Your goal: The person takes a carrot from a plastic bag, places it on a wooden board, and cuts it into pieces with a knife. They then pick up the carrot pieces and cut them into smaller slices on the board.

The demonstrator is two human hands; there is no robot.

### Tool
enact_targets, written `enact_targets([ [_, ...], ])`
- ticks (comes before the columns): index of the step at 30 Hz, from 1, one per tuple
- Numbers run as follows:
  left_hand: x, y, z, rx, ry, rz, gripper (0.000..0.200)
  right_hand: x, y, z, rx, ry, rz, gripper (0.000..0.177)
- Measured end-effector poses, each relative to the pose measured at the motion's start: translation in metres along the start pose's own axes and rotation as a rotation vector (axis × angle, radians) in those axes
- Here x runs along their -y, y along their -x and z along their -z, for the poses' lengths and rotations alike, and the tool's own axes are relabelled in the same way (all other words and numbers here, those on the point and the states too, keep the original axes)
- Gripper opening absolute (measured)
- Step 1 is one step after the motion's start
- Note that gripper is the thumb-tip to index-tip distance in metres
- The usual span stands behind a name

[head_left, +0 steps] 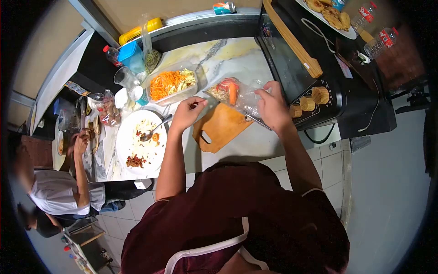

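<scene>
My right hand (273,106) has its thumb and index finger closed on the loose end of a clear plastic bag (248,93). Inside the bag show a carrot (233,93), something red and pale sprout-like shreds. My left hand (186,115) hovers beside the clear container (171,98) of shredded carrot and pale chopped vegetable. Its fingers are curled together; whether they pinch anything is hidden. Between the hands lies a wooden cutting board (221,128) with a handle hole. Left of my left forearm, a white plate (125,146) bears a spoon (146,136) and chopped bits.
At right stands a black glass-fronted appliance (292,59) with wooden knobs (307,103), carrying a plate of fried food (331,17) and bottles (381,42). Cups (125,77), a blue-lidded tub (130,55) and bags stand back left. Another person (64,189) works at far left.
</scene>
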State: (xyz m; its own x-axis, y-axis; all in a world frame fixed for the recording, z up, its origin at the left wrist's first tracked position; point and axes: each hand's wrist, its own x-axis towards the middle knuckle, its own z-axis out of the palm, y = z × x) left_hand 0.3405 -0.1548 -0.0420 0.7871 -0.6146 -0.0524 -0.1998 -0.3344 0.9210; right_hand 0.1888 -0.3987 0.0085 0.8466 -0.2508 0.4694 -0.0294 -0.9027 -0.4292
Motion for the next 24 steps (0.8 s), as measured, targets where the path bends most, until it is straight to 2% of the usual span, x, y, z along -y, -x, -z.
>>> enact_targets([
  [1, 0.001, -0.002, -0.007, 0.010, 0.035, 0.011, 0.026, 0.004, 0.002, 0.002, 0.058, -0.013, -0.100, 0.018],
  [4, 0.002, -0.004, -0.028, 0.015, -0.007, 0.013, 0.027, -0.002, 0.006, -0.001, 0.013, -0.049, -0.066, 0.012],
  [8, 0.008, -0.014, -0.039, 0.006, 0.007, 0.061, 0.026, -0.005, 0.014, 0.002, 0.098, -0.014, -0.154, 0.018],
  [10, 0.015, -0.021, -0.042, 0.001, -0.029, 0.054, 0.027, -0.015, 0.019, -0.005, 0.126, 0.080, -0.017, 0.019],
  [11, 0.019, -0.022, -0.043, -0.003, -0.065, 0.047, 0.027, -0.019, 0.019, -0.009, 0.128, 0.077, -0.014, 0.019],
  [13, 0.007, -0.019, -0.046, 0.015, -0.116, 0.080, 0.029, -0.017, 0.016, -0.013, 0.337, 0.219, -0.114, 0.020],
  [14, 0.000, -0.020, -0.047, 0.035, -0.164, 0.105, 0.030, -0.015, 0.014, -0.014, 0.333, 0.219, -0.113, 0.020],
  [16, 0.013, -0.026, -0.053, -0.005, -0.174, 0.054, 0.031, -0.008, 0.011, -0.016, 0.373, 0.235, -0.297, 0.021],
  [20, 0.003, -0.029, -0.056, -0.034, -0.251, -0.008, 0.032, -0.003, 0.006, -0.019, 0.327, 0.187, -0.254, 0.023],
  [23, -0.001, -0.033, -0.057, -0.056, -0.299, -0.076, 0.028, -0.007, 0.004, -0.033, 0.204, 0.167, -0.141, 0.024],
  [24, -0.002, -0.035, -0.057, -0.057, -0.301, -0.076, 0.028, -0.006, 0.002, -0.035, 0.182, 0.120, -0.120, 0.019],
])
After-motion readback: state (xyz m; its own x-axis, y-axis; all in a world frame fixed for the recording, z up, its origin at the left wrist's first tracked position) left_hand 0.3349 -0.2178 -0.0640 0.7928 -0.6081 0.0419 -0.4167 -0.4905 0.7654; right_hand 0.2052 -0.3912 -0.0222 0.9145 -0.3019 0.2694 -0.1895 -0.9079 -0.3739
